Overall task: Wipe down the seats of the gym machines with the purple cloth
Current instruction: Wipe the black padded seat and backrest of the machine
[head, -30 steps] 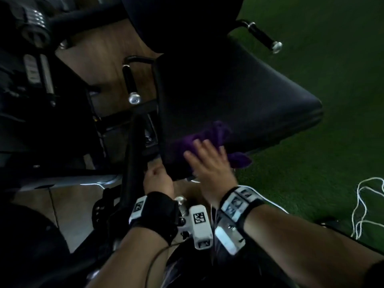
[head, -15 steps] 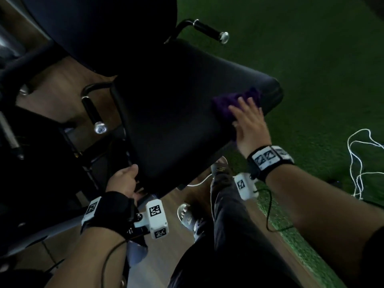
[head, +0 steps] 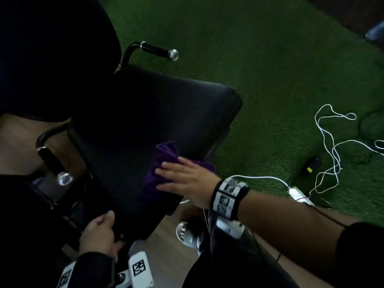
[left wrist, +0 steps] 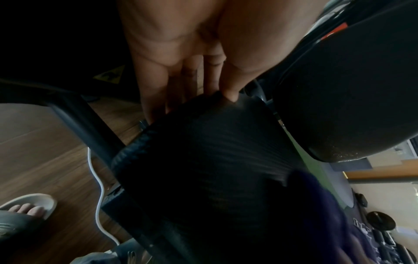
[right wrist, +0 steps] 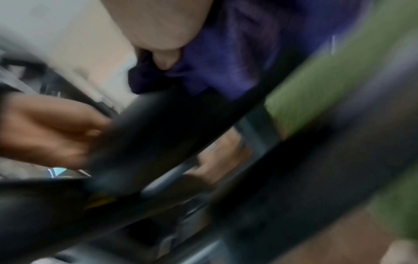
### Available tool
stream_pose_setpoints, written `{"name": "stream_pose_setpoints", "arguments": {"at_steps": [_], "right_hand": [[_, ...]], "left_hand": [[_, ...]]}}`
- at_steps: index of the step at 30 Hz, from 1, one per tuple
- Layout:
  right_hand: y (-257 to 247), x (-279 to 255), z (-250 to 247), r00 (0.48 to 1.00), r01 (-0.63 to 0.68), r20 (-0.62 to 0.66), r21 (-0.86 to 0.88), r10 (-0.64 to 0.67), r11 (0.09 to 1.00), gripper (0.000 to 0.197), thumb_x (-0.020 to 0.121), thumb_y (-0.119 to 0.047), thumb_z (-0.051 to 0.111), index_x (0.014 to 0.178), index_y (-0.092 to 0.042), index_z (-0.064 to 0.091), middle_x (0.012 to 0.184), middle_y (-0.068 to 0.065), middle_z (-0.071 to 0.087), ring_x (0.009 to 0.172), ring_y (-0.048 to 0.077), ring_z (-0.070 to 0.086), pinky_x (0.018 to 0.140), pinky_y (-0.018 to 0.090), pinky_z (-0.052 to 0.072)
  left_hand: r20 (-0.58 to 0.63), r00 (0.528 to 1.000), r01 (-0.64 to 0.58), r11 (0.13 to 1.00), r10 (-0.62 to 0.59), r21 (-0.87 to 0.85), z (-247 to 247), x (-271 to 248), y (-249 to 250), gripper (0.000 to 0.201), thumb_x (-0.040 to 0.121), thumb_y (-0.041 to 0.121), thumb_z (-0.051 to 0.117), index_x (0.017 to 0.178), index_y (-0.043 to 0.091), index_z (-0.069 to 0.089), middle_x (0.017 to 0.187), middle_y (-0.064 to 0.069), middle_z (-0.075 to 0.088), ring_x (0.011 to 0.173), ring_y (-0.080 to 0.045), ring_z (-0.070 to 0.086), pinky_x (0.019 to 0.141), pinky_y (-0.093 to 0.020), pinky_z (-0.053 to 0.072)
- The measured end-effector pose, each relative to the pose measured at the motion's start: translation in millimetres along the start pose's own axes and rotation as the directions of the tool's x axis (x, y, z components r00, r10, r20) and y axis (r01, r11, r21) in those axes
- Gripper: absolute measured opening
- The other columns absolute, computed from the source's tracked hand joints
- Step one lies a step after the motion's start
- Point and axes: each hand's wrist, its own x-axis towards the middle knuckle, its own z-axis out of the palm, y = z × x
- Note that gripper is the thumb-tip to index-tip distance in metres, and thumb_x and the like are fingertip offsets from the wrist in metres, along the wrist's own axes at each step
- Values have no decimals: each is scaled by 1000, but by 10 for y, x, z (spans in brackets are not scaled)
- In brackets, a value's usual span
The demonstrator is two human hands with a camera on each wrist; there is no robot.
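A black padded machine seat (head: 145,113) fills the middle of the head view. The purple cloth (head: 164,159) lies bunched on its near right part. My right hand (head: 182,179) lies flat on the cloth with straight fingers, pressing it to the seat. The blurred right wrist view shows the cloth (right wrist: 237,59) under the palm. My left hand (head: 99,231) grips the seat's near corner. In the left wrist view the thumb presses the top of the seat (left wrist: 203,160) and the fingers (left wrist: 172,84) reach beneath the edge.
Two black handles with chrome ends flank the seat, one (head: 158,50) at the back and one (head: 52,161) on the left. A dark back pad (head: 52,48) rises at upper left. White cables (head: 332,146) lie on the green turf. My sandalled foot (head: 187,233) stands below the seat.
My right hand swept the cloth from the seat's near edge out to its far right end, then back to the near right part. The left hand has kept its grip on the near corner.
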Motion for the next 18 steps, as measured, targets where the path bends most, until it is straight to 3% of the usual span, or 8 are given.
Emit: {"name": "stream_pose_setpoints", "arguments": {"at_steps": [3, 7, 10, 13, 14, 15, 18], "right_hand": [[659, -12, -274, 971, -228, -85, -39, 224, 973, 54, 88, -19, 40, 139, -25, 57, 156, 7, 41, 148, 28, 30, 121, 49, 16], [1480, -15, -781, 765, -620, -188, 41, 616, 783, 51, 91, -11, 43, 139, -18, 56, 154, 12, 42, 147, 35, 30, 118, 57, 26], [1697, 150, -996, 638, -736, -188, 134, 746, 663, 48, 97, -4, 47, 144, -16, 51, 159, 11, 35, 151, 30, 21, 123, 46, 19], [1536, 288, -931, 523, -822, -167, 159, 836, 547, 53, 98, -7, 45, 149, -22, 43, 163, 7, 25, 153, 27, 13, 123, 48, 17], [1403, 302, -874, 531, -820, -164, 146, 831, 553, 55, 97, -7, 46, 150, -22, 42, 163, 7, 25, 153, 28, 14, 122, 51, 19], [1234, 304, -816, 579, -792, -163, 121, 799, 599, 57, 94, -6, 49, 148, -22, 44, 162, 9, 28, 152, 31, 17, 120, 56, 22], [588, 257, -611, 784, -611, -80, 72, 615, 788, 62, 83, -10, 63, 142, -21, 52, 156, 12, 39, 147, 35, 31, 114, 61, 28]], "left_hand": [[-24, 1000, 1, 1000, 0, 15, -27, 24, 44, 27, 100, 22, 57, 124, 8, 58, 120, -25, 62, 110, -43, 61, 82, -68, 51], [-16, 1000, -3, 999, 3, 36, -31, 5, 79, 25, 100, 22, 57, 120, 7, 58, 121, -25, 61, 112, -44, 59, 79, -65, 53], [-18, 1000, -16, 1000, 17, 26, -4, -29, 71, 21, 101, 20, 56, 118, 7, 58, 120, -26, 61, 112, -45, 59, 81, -61, 53], [-18, 1000, -21, 1000, 22, 8, 25, -94, 86, 15, 101, 18, 56, 113, 9, 58, 116, -25, 62, 107, -43, 61, 76, -54, 55], [-14, 1000, -15, 1000, 15, -3, 31, -97, 98, 14, 101, 17, 55, 112, 10, 58, 113, -23, 62, 103, -40, 61, 73, -49, 55], [-7, 1000, -10, 1000, 10, -11, 31, -98, 115, 13, 101, 17, 55, 112, 10, 58, 111, -22, 62, 99, -38, 61, 70, -46, 54], [17, 1000, -17, 1000, 17, 6, 24, -102, 126, 13, 102, 16, 54, 113, 9, 56, 104, -21, 62, 84, -33, 60, 70, -45, 54]]}}
